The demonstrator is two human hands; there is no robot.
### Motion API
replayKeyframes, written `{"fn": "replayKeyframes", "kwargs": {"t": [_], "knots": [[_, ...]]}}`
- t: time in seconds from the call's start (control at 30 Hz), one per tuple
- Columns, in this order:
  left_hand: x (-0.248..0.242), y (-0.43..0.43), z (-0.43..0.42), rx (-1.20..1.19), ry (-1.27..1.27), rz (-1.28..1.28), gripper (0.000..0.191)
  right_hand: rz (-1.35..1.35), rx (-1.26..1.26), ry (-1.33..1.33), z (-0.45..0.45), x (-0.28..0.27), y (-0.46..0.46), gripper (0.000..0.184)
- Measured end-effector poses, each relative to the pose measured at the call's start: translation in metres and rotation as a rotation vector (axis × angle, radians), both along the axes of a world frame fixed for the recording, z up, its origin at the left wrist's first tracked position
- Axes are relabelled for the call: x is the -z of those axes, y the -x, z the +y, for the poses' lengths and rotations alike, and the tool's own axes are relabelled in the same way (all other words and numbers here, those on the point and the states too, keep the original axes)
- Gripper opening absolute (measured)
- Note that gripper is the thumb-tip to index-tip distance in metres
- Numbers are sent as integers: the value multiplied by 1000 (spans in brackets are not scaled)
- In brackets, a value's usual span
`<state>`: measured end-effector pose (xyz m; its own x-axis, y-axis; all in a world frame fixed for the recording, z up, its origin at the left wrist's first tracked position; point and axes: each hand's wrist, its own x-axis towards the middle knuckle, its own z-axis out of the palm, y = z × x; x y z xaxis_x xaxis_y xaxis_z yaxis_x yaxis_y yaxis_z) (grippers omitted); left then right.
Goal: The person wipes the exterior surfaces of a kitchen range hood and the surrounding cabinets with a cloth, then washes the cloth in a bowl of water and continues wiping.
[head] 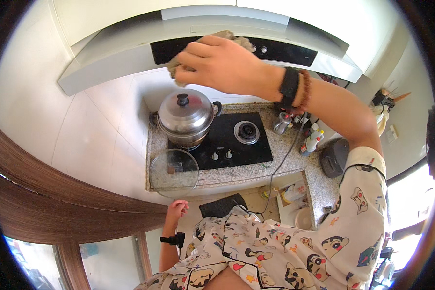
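Note:
My right hand (217, 65) is raised in front of the range hood (108, 65), closed around a crumpled brownish cloth (232, 35) near the hood's black control panel (286, 52). Below it, a lidded stainless steel steamer pot (186, 116) stands on the left burner of the black gas hob (217, 134). My left hand (177, 210) hangs low at the left, fingers curled, just below a round glass lid (174, 174) by the counter's front edge. Whether it holds anything cannot be made out.
The right burner (246, 132) is bare. A metal and glass jug (282, 122), sauce bottles (311, 142) and a dark appliance (333, 158) stand on the granite counter at the right. A cable (286, 156) runs over the counter edge. A wooden door frame curves at the left.

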<state>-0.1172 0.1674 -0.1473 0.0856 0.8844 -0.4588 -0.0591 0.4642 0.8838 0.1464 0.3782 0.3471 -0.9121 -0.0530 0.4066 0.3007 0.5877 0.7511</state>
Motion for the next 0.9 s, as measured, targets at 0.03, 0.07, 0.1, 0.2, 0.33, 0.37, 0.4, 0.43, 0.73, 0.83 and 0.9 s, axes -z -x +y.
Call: {"fn": "replayKeyframes", "kwargs": {"t": [0.03, 0.07, 0.1, 0.2, 0.33, 0.37, 0.4, 0.43, 0.73, 0.83, 0.9], "knots": [[8, 6, 7, 3, 0, 6, 18, 6, 3, 0, -3, -2, -12, 13], [19, 10, 11, 11, -8, 4, 18, 1, 32, 16, -7, -5, -21, 15], [15, 8, 14, 21, -19, 2, 18, -4, 64, 29, -12, -9, -32, 16], [1, -4, 24, 33, 3, 4, 18, -37, 109, 37, -18, -8, -56, 19], [-6, -37, 33, 83, -103, 2, 18, -16, 151, 15, -27, 0, -95, 19], [-12, -46, 33, 76, -89, -38, 18, -8, 193, 18, -31, 1, -107, 20], [-18, -53, 31, 66, -74, -77, 18, 20, 220, 93, -34, 2, -118, 25], [-17, -59, 32, 52, -72, -76, 18, 19, 206, 97, -36, 3, -129, 25], [-26, -89, 49, 45, -43, -53, 18, 478, 351, 93, -38, 38, -218, 41], [-37, -95, 53, -50, -116, -30, 17, 727, 279, 58, -30, 56, -223, 41], [-41, -98, 59, -39, -157, -2, 16, 893, 248, -6, -27, 64, -219, 43]]}}
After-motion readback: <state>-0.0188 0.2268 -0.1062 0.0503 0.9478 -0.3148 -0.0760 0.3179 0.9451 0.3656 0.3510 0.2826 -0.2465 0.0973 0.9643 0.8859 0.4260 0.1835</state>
